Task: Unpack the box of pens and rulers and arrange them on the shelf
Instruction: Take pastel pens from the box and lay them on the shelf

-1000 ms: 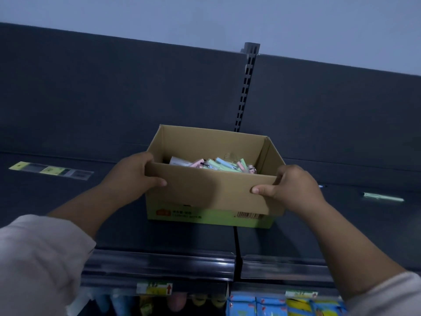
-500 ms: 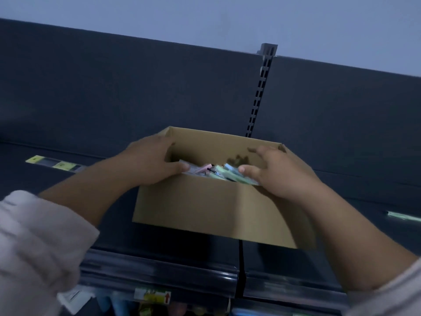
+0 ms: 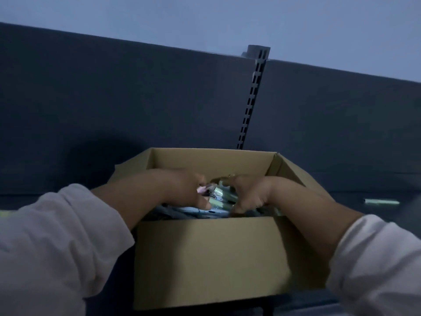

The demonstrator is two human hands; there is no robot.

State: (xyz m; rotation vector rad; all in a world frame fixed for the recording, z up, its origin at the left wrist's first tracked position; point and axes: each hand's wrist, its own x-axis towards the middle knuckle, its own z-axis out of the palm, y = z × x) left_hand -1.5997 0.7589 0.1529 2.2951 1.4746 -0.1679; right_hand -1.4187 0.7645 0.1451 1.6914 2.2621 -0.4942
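Hands: left hand [image 3: 182, 190] and right hand [image 3: 250, 193], both sunk inside the open brown cardboard box [image 3: 216, 258] at lower centre of the frame. The fingers of each curl round the bundle of pastel pink, green and blue stationery packets [image 3: 219, 197] held between them. Blur hides whether these are pens or rulers.

Location of goods: all still in the box. More bluish packets lie beneath the bundle. The box appears to stand on the dark shelf [image 3: 376, 190], in front of the dark back panel [image 3: 114, 99] and the slotted metal upright [image 3: 252, 99].

Step in hand, as judged: first grasp of the unpacking. Nothing from the box looks arranged yet, though a pale green strip [image 3: 382, 202] lies on the shelf at right.

Next move calls for: lifting the bundle clear of the rim without spilling loose packets, then laying it on bare shelf beside the box.

Change from earlier: a second ago both hands gripped the box's near corners from outside. Half a second ago they were crossing the rim. Now they are down among the contents, and the box fills more of the frame.
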